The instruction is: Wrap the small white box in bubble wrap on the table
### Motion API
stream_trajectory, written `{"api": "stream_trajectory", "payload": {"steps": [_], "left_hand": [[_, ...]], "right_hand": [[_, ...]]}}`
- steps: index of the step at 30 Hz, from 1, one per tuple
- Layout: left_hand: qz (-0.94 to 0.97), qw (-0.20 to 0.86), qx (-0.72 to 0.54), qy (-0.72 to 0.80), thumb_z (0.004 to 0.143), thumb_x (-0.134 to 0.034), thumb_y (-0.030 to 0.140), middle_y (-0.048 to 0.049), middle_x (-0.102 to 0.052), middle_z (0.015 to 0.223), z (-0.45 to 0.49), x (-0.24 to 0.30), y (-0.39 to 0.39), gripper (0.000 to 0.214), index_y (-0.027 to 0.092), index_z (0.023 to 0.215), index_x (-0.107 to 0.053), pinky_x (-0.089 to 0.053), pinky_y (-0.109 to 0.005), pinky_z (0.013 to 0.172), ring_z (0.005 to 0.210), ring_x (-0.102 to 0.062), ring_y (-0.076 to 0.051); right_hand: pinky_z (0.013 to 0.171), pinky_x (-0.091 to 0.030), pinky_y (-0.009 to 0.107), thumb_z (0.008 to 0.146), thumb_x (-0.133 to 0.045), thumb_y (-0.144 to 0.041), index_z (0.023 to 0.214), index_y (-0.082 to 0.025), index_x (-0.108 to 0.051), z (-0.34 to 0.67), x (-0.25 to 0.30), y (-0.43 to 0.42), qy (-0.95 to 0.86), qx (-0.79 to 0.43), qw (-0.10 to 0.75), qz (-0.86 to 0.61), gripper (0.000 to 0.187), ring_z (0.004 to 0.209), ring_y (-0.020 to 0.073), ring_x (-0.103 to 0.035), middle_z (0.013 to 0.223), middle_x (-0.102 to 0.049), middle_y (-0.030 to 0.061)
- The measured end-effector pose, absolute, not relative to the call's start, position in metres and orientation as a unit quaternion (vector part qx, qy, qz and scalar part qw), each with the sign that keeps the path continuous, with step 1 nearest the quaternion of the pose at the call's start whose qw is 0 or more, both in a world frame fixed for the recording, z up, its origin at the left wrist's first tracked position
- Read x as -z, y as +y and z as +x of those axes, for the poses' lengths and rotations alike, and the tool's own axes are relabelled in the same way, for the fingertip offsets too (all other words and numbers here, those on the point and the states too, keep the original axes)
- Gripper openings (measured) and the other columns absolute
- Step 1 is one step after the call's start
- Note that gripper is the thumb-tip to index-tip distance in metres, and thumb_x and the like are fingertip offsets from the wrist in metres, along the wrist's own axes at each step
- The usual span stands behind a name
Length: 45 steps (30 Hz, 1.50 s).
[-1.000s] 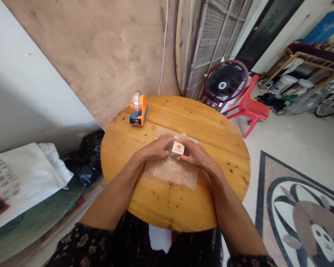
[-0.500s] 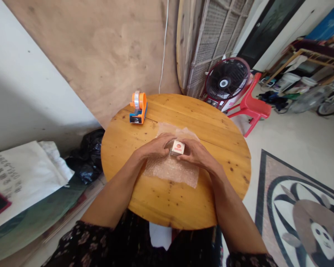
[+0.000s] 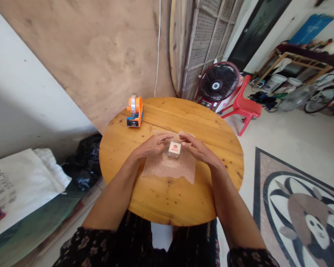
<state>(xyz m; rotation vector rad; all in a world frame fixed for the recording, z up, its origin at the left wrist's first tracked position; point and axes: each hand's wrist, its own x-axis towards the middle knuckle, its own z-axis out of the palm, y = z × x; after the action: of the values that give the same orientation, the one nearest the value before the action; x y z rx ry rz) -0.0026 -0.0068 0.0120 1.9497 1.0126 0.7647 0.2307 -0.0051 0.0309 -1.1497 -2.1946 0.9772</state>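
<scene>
A small white box with a red mark (image 3: 174, 149) sits on a sheet of bubble wrap (image 3: 169, 166) in the middle of a round wooden table (image 3: 169, 200). My left hand (image 3: 150, 145) rests on the wrap just left of the box, fingers stretched toward the sheet's far edge. On the box's other side lies my right hand (image 3: 198, 149), fingers extended the same way. Neither hand grips the box now; both fingertips touch the far edge of the wrap behind it.
An orange and blue tape dispenser (image 3: 135, 111) stands at the table's far left. A black bag (image 3: 85, 163) and white sacks (image 3: 19, 181) lie on the floor to the left. A fan (image 3: 218, 85) and a red chair (image 3: 243, 107) stand behind the table on the right.
Both hands let go of the box's sides and reached forward to the far edge of the bubble wrap. The box now lies flat on the sheet.
</scene>
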Motion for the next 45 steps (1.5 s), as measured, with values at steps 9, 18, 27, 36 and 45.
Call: {"api": "stream_trajectory", "payload": {"steps": [9, 18, 27, 36, 45], "left_hand": [[0.868, 0.191, -0.22, 0.403, 0.079, -0.048, 0.018, -0.0081, -0.055, 0.133, -0.008, -0.042, -0.06, 0.046, 0.02, 0.125, -0.053, -0.035, -0.044, 0.109, 0.126, -0.047, -0.026], [0.878, 0.033, -0.18, 0.443, 0.072, -0.064, 0.024, -0.0133, -0.04, 0.146, 0.017, -0.027, -0.121, 0.057, 0.021, 0.128, -0.053, -0.017, -0.053, 0.116, 0.137, -0.031, -0.032], [0.873, 0.0, -0.224, 0.433, 0.083, -0.051, 0.012, -0.0124, -0.05, 0.139, 0.031, -0.012, -0.096, 0.023, 0.018, 0.096, -0.068, -0.033, -0.048, 0.108, 0.126, -0.047, -0.028], [0.814, 0.205, -0.214, 0.5, 0.081, -0.055, 0.028, -0.0095, -0.065, 0.118, 0.031, -0.033, -0.036, 0.019, 0.017, 0.09, -0.068, -0.046, -0.036, 0.093, 0.106, -0.061, -0.024], [0.8, 0.309, -0.166, 0.488, 0.073, -0.059, 0.029, 0.0005, -0.067, 0.07, 0.031, -0.037, 0.003, 0.017, 0.016, 0.078, -0.068, -0.04, -0.022, 0.058, 0.065, -0.059, -0.014]], "right_hand": [[0.106, -0.038, 0.044, 0.094, -0.041, -0.046, 0.128, -0.021, -0.053, 0.227, -0.026, -0.002, -0.817, -0.347, 0.242, -0.392, 0.044, 0.123, 0.0246, -0.051, 0.133, -0.055, 0.01], [0.092, -0.048, 0.04, 0.092, -0.043, -0.043, 0.135, -0.023, -0.05, 0.235, 0.011, 0.015, -0.736, -0.447, 0.321, -0.393, 0.048, 0.113, 0.0247, -0.057, 0.136, -0.054, 0.0101], [0.093, -0.047, 0.041, 0.09, -0.045, -0.031, 0.145, -0.024, -0.036, 0.234, 0.014, 0.023, -0.702, -0.464, 0.331, -0.426, 0.056, 0.112, 0.0234, -0.057, 0.144, -0.045, 0.0105], [0.091, -0.047, 0.038, 0.093, -0.04, -0.052, 0.132, -0.023, -0.051, 0.235, 0.013, 0.023, -0.678, -0.503, 0.347, -0.409, 0.05, 0.104, 0.0214, -0.06, 0.13, -0.058, 0.01], [0.091, -0.043, 0.033, 0.079, -0.063, -0.053, 0.107, -0.019, -0.064, 0.243, -0.008, 0.017, -0.698, -0.527, 0.34, -0.347, 0.044, 0.103, 0.0198, -0.057, 0.114, -0.062, 0.0065]]}}
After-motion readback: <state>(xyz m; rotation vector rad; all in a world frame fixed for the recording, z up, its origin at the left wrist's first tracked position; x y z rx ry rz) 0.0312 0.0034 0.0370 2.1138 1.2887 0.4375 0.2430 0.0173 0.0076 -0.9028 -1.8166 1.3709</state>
